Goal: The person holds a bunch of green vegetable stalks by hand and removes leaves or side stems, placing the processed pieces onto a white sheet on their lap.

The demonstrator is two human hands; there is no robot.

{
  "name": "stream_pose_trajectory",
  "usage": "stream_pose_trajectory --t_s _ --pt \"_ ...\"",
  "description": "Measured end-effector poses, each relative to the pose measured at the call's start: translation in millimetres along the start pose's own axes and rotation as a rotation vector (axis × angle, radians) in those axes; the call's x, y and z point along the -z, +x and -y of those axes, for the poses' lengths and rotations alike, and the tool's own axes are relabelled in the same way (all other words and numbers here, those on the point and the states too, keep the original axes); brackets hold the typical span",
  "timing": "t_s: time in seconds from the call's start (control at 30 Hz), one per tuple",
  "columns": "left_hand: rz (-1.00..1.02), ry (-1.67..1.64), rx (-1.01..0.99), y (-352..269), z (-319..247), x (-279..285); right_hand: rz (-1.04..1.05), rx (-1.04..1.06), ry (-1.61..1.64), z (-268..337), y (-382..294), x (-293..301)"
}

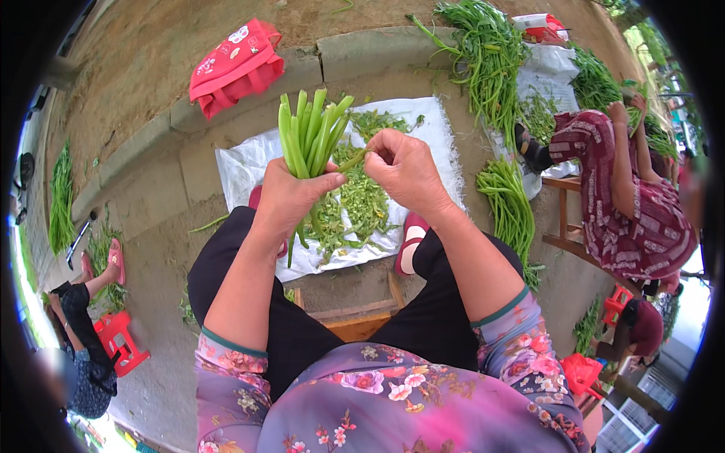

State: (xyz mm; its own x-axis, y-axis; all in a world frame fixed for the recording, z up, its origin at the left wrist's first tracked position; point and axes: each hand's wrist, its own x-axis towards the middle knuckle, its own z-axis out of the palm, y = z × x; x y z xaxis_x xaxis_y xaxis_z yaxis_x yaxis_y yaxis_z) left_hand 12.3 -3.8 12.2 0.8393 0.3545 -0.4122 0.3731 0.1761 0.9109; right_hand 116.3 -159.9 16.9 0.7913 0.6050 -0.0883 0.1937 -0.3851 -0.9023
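Observation:
My left hand (294,195) is wrapped around a bunch of thick green stems (311,133), their cut ends pointing up and away from me. Between the thumb and fingers of my right hand (405,170) is the tip of one thinner stem piece (352,161), which slants out from the bunch near my left thumb. Below both hands a white woven plastic sheet (419,119) lies on the ground between my feet. Torn leaves and stem scraps (362,198) are heaped on it, partly hidden by my hands.
A red bag (235,71) rests on the concrete kerb (385,48). Long leafy greens (490,62) lie at upper right, with a stem bundle (510,209) below. A person in patterned maroon clothes (617,187) sits at right on a wooden seat; another sits left by a red stool (122,342).

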Motion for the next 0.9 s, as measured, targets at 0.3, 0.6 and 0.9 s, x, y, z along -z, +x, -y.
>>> stream_pose_trajectory --t_s 0.3,0.6,0.9 --pt "0.028 0.026 -0.022 -2 -5 6 0.023 0.096 -0.105 -2 -1 1" --pt "0.076 0.132 -0.057 -3 -1 17 0.123 0.102 -0.147 1 -7 -1" --pt "0.102 0.141 -0.057 -3 -3 22 0.17 0.14 -0.177 4 -7 -4"
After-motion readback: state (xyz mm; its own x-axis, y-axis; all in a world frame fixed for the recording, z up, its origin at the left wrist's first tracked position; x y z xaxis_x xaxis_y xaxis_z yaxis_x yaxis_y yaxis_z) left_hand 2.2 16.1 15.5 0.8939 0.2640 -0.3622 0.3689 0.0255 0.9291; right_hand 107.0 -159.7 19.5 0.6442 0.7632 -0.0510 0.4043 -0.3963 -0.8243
